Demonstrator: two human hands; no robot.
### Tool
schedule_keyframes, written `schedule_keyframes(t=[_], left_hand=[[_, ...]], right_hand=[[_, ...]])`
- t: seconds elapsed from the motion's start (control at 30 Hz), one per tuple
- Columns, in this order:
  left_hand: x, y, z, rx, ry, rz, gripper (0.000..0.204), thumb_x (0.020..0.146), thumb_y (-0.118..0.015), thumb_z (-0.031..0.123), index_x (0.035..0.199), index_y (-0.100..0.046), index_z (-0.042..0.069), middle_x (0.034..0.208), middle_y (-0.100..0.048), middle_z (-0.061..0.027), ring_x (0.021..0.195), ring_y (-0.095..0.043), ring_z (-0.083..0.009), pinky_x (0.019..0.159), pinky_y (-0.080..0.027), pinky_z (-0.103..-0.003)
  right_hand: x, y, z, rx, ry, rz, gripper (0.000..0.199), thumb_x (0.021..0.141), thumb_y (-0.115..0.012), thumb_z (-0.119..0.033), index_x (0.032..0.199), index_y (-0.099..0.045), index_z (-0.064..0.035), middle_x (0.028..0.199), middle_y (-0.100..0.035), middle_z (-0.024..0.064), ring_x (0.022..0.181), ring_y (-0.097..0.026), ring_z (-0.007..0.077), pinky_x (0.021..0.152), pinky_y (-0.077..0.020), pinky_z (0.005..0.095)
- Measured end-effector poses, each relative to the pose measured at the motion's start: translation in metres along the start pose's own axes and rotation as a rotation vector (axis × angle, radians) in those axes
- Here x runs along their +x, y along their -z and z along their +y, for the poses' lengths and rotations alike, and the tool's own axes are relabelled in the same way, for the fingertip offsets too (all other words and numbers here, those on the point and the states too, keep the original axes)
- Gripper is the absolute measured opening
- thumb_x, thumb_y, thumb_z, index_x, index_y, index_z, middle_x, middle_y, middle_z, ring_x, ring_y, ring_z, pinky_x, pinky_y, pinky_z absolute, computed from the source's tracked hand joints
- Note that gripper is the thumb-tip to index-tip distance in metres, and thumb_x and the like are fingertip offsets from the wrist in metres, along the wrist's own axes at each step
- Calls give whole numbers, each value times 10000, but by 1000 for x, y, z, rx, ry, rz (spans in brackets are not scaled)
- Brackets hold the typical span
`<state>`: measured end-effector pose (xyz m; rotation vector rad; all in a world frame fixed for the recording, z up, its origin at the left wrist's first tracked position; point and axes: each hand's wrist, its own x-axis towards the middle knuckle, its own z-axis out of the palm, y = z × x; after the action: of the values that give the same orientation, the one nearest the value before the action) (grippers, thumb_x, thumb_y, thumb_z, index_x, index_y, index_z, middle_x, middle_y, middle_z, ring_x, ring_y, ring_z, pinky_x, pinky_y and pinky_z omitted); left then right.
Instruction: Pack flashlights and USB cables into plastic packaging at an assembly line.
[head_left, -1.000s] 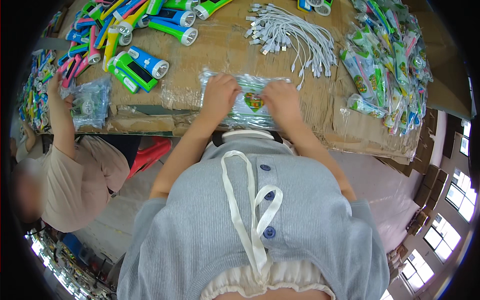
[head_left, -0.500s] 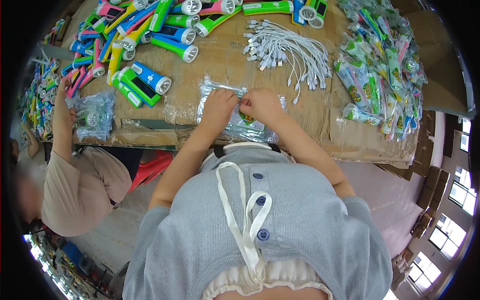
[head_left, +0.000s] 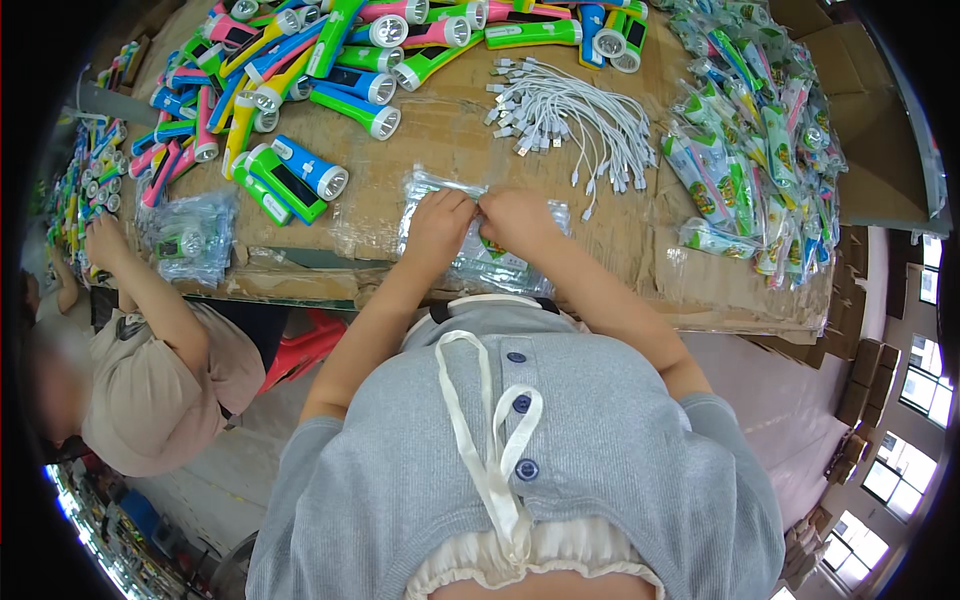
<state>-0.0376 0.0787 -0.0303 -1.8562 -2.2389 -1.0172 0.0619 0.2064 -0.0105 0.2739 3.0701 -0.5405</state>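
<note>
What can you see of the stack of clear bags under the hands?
The stack of clear bags looks like thin, glossy plastic with a printed colour patch showing through. It lies flat on the cardboard-covered table near its front edge. The left hand and right hand rest on its top, fingers meeting at the middle.

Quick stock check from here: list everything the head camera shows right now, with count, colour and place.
Flashlights: many, green, blue, pink, yellow; far left of table.
White cables: one bundle; far centre.
Bagged flashlights: a heap, mostly green; right side.
Clear bags stack: one, transparent; near edge, under both hands.
Cardboard table cover: one, brown.
Co-worker: one, beige top; left, hand by another clear bag pile.
Left hand: on the stack.
Right hand: on the stack, beside it.
</note>
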Motion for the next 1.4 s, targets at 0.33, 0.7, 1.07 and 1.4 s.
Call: schedule_keyframes(t=[0.33, 0.7, 1.07, 1.4], left_hand=[[11, 2, -4, 73, -176, 55, 162, 679, -592, 87, 840, -615, 89, 841, -554, -43, 746, -556, -223, 628, -433, -338], [4, 18, -9, 182, -211, -38, 124, 680, -599, 120, 804, -598, 114, 878, -519, -52, 873, -514, -237, 752, -401, -374], [-77, 69, 36, -149, 369, -97, 120, 690, -686, 97, 699, -574, 56, 841, -524, -93, 796, -507, -309, 722, -374, -393], [-29, 73, 15, -144, 678, 109, 536, 690, -680, 114, 1182, -473, 57, 945, -570, -146, 750, -587, -280, 625, -461, -367]], right_hand=[[4, -16, 22, 405, -223, 336, 281, 631, -737, -113, 822, -539, -54, 840, -532, 116, 826, -558, 312, 704, -460, 391], [13, -4, 32, 483, -318, 150, 383, 615, -782, -229, 847, -540, -46, 831, -577, 132, 786, -567, 313, 696, -454, 389], [39, 29, 111, 129, -507, 644, 320, 749, -669, -287, 963, -602, -58, 906, -609, 156, 879, -582, 319, 757, -470, 394], [37, 86, 72, 152, -375, 542, 171, 780, -648, -219, 804, -604, -55, 776, -640, 89, 711, -615, 261, 627, -478, 350]])
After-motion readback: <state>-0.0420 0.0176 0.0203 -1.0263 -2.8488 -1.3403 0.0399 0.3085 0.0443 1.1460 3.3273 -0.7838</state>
